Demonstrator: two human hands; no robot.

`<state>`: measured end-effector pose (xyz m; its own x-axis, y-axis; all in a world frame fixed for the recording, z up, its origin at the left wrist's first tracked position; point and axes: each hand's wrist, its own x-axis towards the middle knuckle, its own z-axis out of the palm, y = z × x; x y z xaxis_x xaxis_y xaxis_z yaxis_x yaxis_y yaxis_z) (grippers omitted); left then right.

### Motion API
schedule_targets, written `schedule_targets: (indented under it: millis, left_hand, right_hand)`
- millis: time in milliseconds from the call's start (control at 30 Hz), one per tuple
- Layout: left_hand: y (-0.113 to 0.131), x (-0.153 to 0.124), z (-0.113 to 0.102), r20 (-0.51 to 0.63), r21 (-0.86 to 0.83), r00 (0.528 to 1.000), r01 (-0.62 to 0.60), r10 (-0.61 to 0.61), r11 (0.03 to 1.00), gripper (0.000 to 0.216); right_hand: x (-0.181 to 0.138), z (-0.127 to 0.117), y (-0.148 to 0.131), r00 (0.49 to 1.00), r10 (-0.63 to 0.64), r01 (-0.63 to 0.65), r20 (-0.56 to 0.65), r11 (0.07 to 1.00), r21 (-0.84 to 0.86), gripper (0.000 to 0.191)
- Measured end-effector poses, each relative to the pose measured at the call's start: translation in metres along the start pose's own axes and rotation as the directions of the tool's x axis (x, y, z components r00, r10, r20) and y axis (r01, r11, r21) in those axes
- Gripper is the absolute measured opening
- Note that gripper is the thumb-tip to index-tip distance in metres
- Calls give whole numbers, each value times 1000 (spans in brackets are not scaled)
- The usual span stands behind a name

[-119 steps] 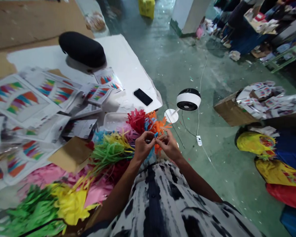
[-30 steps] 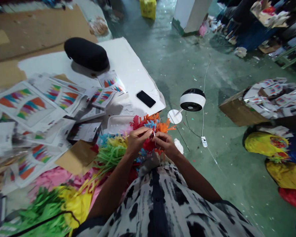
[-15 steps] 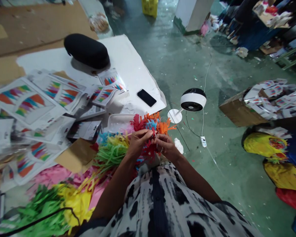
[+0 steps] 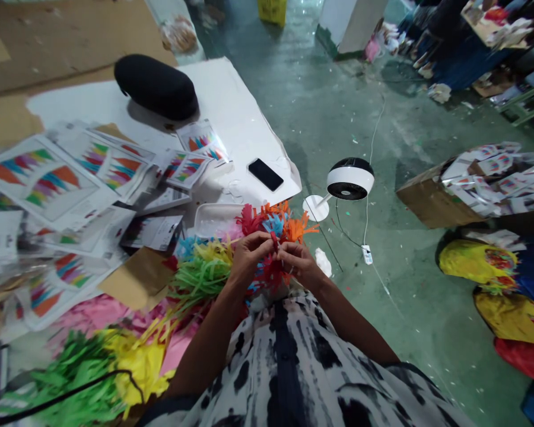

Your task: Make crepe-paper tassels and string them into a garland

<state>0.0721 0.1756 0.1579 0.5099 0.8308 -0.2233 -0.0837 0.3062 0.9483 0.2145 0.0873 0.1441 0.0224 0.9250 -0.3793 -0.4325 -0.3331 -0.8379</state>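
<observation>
My left hand pinches the twisted top of a red paper tassel, its fingers closed. Close against it, my right hand is also closed, its fingertips pressed together at the same twisted top; a ring shows on one finger. The red fringe hangs down between the hands. Just beyond them lie orange tassels and a blue tassel. Left of my left hand sits a heap of green tassels with yellow strips. A clear plastic tray is behind this heap.
Printed garland packs cover the table's left side. A black case and a phone lie on the white tabletop. To the right, a fan stands on the floor, with a full cardboard box farther right. Green strips lie near left.
The fingers have shifted slightly at the tassel's top, and its red twisted end now stands up between them. Both hands stay in nearly the same place.
</observation>
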Motion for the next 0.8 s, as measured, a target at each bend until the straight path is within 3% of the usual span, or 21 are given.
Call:
schedule_targets:
  millis: [200,433,533,667,733,800]
  left_hand:
    - [-3,-6,8,-232,98,967,-88,109,991,11]
    - [-11,-8,11,-98,170,995,-21,38,985,24]
    - [-13,-6,10,-121,263,990,-38,72,964,29]
    - [-12,-1,8,-193,458,965,-73,179,886,21]
    - [-11,1,9,-182,544,957,-95,227,834,16]
    - [-12,0,11,-144,602,955,-125,261,789,13]
  right_hand:
    - [1,9,-4,993,-114,111,-27,988,-104,34]
    - [3,8,0,987,-158,149,-33,971,-187,35]
    - [0,5,-3,979,-191,170,-72,958,-229,32]
    - [-9,5,-17,927,-355,243,-125,819,-520,21]
    - [-13,5,-24,900,-418,250,-123,726,-641,21]
    - [-15,5,-29,897,-422,231,-128,697,-679,22]
